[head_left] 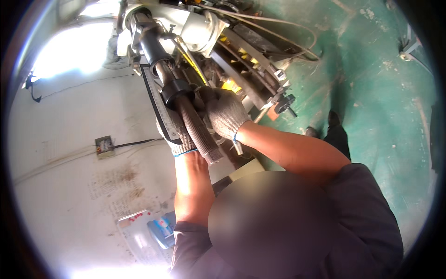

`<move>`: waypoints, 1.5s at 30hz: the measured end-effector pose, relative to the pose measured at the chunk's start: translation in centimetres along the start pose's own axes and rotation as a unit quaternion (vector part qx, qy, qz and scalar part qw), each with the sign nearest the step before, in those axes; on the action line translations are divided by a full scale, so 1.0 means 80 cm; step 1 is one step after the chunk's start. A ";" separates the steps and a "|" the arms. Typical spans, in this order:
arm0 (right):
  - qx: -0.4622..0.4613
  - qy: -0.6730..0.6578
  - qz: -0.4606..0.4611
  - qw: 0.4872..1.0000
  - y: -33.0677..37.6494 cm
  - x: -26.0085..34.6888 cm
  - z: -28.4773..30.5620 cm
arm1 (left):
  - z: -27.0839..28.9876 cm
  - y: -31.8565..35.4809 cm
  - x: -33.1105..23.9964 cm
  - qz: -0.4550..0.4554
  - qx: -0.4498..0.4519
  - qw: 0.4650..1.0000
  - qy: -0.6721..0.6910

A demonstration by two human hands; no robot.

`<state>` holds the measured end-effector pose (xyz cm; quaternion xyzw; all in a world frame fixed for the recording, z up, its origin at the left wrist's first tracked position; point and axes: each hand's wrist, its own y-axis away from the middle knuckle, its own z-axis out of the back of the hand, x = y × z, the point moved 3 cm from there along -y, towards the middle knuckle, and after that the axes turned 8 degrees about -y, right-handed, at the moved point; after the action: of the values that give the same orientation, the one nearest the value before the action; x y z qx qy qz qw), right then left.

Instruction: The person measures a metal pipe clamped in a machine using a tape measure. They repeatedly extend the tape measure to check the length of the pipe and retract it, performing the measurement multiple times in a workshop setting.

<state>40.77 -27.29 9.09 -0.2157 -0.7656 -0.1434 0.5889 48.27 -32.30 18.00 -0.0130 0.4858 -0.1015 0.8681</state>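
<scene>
A threaded metal rod slants down from a machine, with a black ring-shaped collar around it. My right hand, in a grey knit glove, is closed against the collar's right side. Its curled fingertips are partly in shadow. My left hand, gloved as well, reaches up behind a long scale and the rod, so its fingers are hidden. The scale runs alongside the rod in a dark frame. Above the collar, the rod enters a black cylinder.
A white machine housing stands beyond the cylinder. Right of my hands lie metal bars and a black handwheel. A cable loops over the green floor. A wall socket and a blue container are left.
</scene>
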 end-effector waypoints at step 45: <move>0.114 -0.255 -0.048 0.959 -0.138 -0.126 0.119 | -0.007 0.031 -0.051 0.265 -0.065 0.908 0.318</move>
<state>29.42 -34.01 -2.74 -0.1393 -0.9111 -0.0240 0.3872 46.13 -29.04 20.79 0.0930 0.7272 0.1658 0.6595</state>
